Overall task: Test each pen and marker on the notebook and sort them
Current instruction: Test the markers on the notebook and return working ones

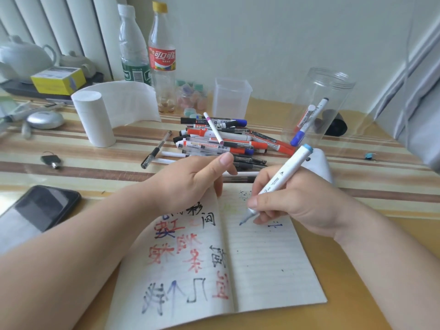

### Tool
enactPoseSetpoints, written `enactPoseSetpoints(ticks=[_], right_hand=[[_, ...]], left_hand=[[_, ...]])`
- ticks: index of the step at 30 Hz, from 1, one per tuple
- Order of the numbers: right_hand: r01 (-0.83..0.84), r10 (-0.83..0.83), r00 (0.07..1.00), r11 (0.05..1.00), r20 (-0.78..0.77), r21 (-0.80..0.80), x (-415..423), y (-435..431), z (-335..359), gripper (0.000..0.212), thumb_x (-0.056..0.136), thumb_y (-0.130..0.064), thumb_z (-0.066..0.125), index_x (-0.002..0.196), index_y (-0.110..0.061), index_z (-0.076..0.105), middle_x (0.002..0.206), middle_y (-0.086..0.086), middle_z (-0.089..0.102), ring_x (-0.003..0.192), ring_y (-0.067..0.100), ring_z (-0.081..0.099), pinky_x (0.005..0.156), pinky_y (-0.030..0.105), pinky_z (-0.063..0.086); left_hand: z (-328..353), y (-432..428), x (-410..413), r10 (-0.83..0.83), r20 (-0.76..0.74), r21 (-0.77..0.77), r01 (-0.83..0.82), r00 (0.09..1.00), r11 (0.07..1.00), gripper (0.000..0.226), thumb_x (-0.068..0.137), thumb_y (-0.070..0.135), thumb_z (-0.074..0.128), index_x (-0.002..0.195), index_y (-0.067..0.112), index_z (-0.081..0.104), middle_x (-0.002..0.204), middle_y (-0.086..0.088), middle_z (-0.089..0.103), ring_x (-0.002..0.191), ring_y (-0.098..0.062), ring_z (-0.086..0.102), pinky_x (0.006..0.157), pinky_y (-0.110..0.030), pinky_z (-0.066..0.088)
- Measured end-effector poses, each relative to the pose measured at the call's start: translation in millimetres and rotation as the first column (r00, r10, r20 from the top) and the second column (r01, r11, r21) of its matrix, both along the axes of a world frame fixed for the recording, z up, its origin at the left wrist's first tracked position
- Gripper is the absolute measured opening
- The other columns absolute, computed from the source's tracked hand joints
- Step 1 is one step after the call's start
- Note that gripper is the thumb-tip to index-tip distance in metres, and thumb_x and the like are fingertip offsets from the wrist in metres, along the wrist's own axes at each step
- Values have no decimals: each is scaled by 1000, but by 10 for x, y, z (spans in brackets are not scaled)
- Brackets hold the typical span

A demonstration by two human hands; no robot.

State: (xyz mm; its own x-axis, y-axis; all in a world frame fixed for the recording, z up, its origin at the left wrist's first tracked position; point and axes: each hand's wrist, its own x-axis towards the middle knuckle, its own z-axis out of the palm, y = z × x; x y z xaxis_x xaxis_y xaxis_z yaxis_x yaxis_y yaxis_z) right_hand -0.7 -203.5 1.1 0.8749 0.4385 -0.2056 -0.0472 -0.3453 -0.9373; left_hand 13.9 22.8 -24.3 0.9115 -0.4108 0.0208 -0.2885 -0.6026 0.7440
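Black and idle, a phone (45,206) lies on the left of the striped table (119,167), well apart from the work. The left hand (190,184) rests its heel and palm on the upper part of the notebook's left page, which is already crowded with red, black and blue test characters. It is there, I judge, to keep the open notebook (262,270) flat and steady. The thumb points out towards the pile, while the fingers bend down at the spine and are partly hidden, so I cannot tell whether they hold a cap or nothing.

Behind the notebook lies the untested pile of pens and markers (221,141), heaped within easy reach of either hand.

On the right page, which is nearly bare apart from a few blue marks, the right hand (297,206) pinches a white marker (281,177) between thumb and fingers in a writing grip. The marker leans back to the right, and its bluish tip sits at the paper or just above it. This looks like a test stroke under way. Farther right, a clear plastic jar (316,103) lies tilted with two markers inside, apparently the place for sorted ones.
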Motion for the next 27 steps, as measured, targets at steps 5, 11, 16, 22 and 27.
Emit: enactPoseSetpoints(ticks=[5, 11, 16, 22, 27], right_hand=[[115, -111, 993, 980, -31, 165, 21, 52, -240, 8, 70, -7, 70, 74, -2, 65, 56, 10, 46, 56, 20, 51, 57, 41, 58], [67, -77, 993, 992, 90, 103, 25, 29, -319, 12, 74, -14, 73, 76, -3, 68, 60, 19, 58, 56, 30, 59, 57, 41, 59], [75, -80, 974, 997, 214, 31, 9, 42, -329, 12, 75, -21, 74, 75, -10, 69, 54, 10, 59, 50, 33, 67, 49, 47, 52], [46, -19, 970, 993, 242, -106, 0, 81, -317, 18, 86, -13, 77, 75, -5, 65, 44, -4, 55, 41, 16, 57, 43, 25, 44], [157, -109, 948, 977, 301, -141, 17, 61, -323, 20, 83, -9, 73, 72, 2, 60, 42, 9, 51, 37, 19, 50, 40, 27, 40]], left_hand=[[32, 31, -30, -68, 13, -107, 69, 998, 992, 80, 86, 79, 9, 112, 35, 71, 98, 19, 74, 101, -10, 63, 98, -38, 45], [-53, 56, 22, -106, -46, -110, 100, 993, 989, 81, 85, 79, 9, 121, 35, 68, 99, 16, 76, 107, -12, 62, 98, -37, 45], [-78, 55, 65, -134, -36, -129, 128, 990, 983, 86, 84, 87, 11, 122, 34, 67, 100, 16, 76, 108, -9, 63, 93, -32, 42], [-75, 34, 76, -122, -33, -125, 117, 992, 985, 78, 88, 74, 10, 117, 34, 70, 101, 15, 76, 108, -4, 63, 93, -27, 42], [-76, 8, 45, -117, -33, -119, 112, 993, 987, 78, 87, 73, 10, 112, 34, 72, 101, 15, 76, 90, -2, 62, 80, -15, 40]])
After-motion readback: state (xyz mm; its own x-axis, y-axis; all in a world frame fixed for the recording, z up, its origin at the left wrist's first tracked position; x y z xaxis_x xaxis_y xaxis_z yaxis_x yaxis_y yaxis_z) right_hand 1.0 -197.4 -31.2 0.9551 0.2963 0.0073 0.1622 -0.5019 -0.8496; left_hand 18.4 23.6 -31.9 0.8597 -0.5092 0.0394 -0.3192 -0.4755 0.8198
